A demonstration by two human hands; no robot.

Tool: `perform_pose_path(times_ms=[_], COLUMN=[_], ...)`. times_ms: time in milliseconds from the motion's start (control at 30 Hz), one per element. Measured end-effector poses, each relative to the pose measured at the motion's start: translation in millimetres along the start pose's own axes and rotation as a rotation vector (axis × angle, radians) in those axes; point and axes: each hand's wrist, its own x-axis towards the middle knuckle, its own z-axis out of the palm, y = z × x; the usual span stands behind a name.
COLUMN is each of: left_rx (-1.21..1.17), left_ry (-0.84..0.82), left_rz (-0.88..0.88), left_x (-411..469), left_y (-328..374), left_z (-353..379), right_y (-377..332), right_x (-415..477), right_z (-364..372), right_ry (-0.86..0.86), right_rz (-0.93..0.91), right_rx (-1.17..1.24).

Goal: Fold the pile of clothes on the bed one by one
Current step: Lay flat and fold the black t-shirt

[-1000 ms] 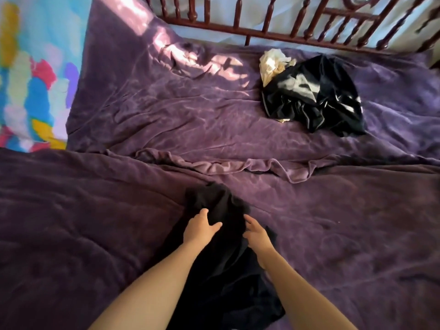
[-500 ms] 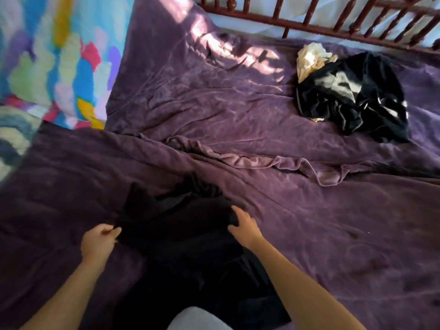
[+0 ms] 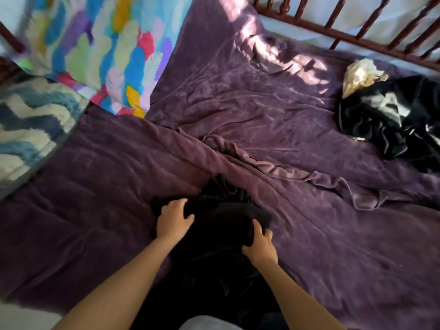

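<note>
A black garment lies bunched on the purple bedspread right in front of me. My left hand holds its upper left part, fingers curled into the cloth. My right hand grips a fold at its right side between thumb and fingers. The near end of the garment runs down out of view between my forearms. Far right on the bed sits the pile: a shiny black garment with a crumpled cream one at its far edge.
A wooden spindle rail runs along the far side of the bed. A bright multicoloured quilt and a blue-and-white zigzag blanket lie at the left. A ridge of bunched purple cloth crosses the bed beyond the garment.
My left hand has come back from the left onto the garment's upper part. My right hand has slid nearer along its right side. The view has shifted left.
</note>
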Motion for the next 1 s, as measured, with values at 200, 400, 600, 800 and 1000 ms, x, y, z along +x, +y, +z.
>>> perform_pose_path(times_ms=[200,400,600,800,1000], left_rx=[0.208,-0.002,-0.559,-0.492,-0.396], left_ry=[-0.375,-0.517,-0.305,-0.243,-0.041], left_rz=[0.307,0.108,-0.246,-0.4,-0.508], left_x=[3,4,-16,-4,-16], left_y=[24,9,-41,-30,-99], left_z=[23,17,3,-1,-19], right_y=[1,-18,-49,-100,-118], right_x=[-3,-39,-40,-61,-23], right_z=[8,19,18,48,23], right_ry=[0.118,-0.292,-0.514,-0.698,-0.242], right_rz=[0.209,-0.562,-0.697,-0.943,-0.505], right_rx=[0.297,-0.309,-0.629,-0.756,-0.123])
